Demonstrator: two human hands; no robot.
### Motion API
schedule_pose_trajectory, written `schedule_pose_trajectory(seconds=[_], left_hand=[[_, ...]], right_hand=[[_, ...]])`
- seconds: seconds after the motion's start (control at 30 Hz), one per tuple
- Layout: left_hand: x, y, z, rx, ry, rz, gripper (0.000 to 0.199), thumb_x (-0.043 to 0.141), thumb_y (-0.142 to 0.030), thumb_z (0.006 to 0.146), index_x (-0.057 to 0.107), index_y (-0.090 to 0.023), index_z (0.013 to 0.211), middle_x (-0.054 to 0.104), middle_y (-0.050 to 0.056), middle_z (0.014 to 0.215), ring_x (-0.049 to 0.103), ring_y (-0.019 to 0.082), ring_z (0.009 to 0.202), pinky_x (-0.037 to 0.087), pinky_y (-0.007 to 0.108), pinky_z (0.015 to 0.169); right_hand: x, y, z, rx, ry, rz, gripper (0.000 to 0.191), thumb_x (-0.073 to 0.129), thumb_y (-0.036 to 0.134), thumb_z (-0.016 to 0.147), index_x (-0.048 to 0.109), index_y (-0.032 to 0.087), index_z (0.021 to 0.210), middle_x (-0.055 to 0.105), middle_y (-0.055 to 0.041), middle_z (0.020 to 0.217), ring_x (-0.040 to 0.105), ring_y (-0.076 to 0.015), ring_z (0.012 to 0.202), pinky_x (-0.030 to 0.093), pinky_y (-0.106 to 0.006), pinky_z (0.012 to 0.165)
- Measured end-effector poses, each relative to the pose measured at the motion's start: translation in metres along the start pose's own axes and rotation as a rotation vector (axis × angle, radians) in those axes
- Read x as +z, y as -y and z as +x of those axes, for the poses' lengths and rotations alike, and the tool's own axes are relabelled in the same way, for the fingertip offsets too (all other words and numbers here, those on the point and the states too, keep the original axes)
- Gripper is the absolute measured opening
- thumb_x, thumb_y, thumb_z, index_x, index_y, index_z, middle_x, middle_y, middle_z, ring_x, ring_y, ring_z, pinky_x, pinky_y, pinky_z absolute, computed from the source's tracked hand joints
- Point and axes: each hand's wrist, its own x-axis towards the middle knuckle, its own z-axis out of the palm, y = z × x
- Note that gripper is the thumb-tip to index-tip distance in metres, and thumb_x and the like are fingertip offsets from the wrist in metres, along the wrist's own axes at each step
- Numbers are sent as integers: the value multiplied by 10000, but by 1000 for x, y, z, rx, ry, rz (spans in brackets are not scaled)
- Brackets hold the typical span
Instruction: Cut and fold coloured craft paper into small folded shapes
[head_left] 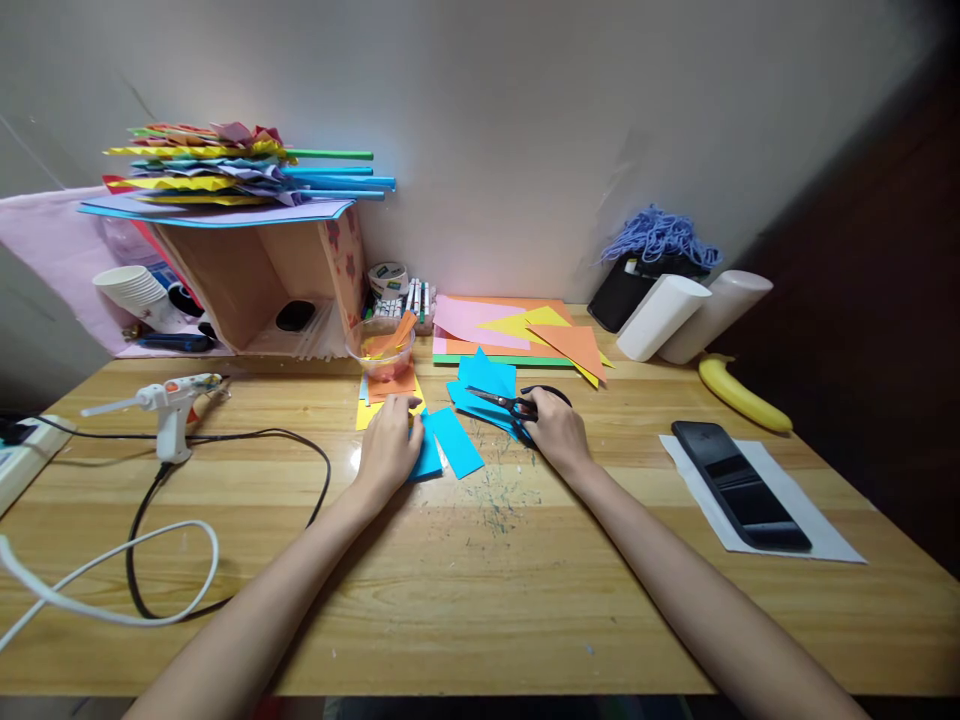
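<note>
My right hand (555, 430) is closed round the handles of black scissors (504, 402), whose blades point left over blue paper pieces (491, 375). My left hand (391, 440) rests with bent fingers at the edge of a blue paper piece (427, 452); what its fingertips hold, if anything, is hidden. A separate blue rectangle (457, 443) lies flat between the hands. Orange paper (391, 386) and yellow paper (365, 414) lie just behind my left hand.
A clear bowl (381, 350) holds orange scraps. Coloured sheets (487, 325) lie at the back. Left are a glue gun (174, 415), cables and a box (262, 260); right are a phone (739, 485), a banana (742, 395) and white rolls (664, 318).
</note>
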Motion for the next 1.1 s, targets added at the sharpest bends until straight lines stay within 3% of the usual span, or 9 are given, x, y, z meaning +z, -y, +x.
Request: schedule_pose_trajectory(seconds=[0.17,0.37,0.53,0.67,0.77,0.9,1.0,1.1], left_hand=[[-3,-5,-1,0,7,-33,198,383,-193,835,507,-172,988,585,89,992,571,224,893,432,336,734],[-3,-9,-3,6,18,-93,202,376,-196,839,515,-179,984,589,84,965,570,213,868,430,335,741],[1,-6,-2,-38,27,-349,209,407,-278,836,554,-184,952,601,76,967,570,200,876,433,336,775],[6,0,7,-290,157,-892,453,350,-488,835,568,-122,989,628,124,965,601,204,840,456,336,755],[3,2,14,-465,246,-1242,656,242,-610,816,535,-86,1081,603,176,1074,582,224,967,449,325,794],[-9,-3,16,-425,392,-1380,740,168,-670,793,586,-112,1042,608,154,1092,553,228,1029,415,323,862],[-17,-8,12,-343,500,-1422,753,183,-701,768,649,-123,895,654,146,969,582,248,931,432,347,813],[-22,-9,8,-377,546,-1484,720,234,-707,756,664,-130,772,672,134,821,596,243,802,442,356,758]], right_hand=[[2,2,1,-10,-38,34,120,529,193,735,553,190,852,647,-60,873,590,-220,836,387,-261,575],[14,6,21,-16,-28,6,200,490,84,701,562,184,860,654,-80,860,588,-225,831,387,-259,570],[10,7,21,3,-153,169,127,470,116,724,548,185,797,661,-83,863,604,-226,843,433,-285,656],[-2,14,9,-5,-243,528,35,493,186,740,474,210,725,662,-71,886,621,-200,856,471,-300,730],[-9,21,3,-25,-236,735,80,539,182,713,465,210,726,657,-62,875,624,-191,826,486,-314,732],[-15,28,2,-21,-203,915,124,569,150,678,473,205,733,641,-51,869,616,-178,801,490,-318,721],[-22,30,3,-33,-180,962,131,561,125,661,467,202,711,637,-45,846,613,-176,788,486,-310,707],[-30,31,5,-79,-150,938,114,538,116,661,471,198,702,643,-52,830,617,-191,802,483,-313,694]])
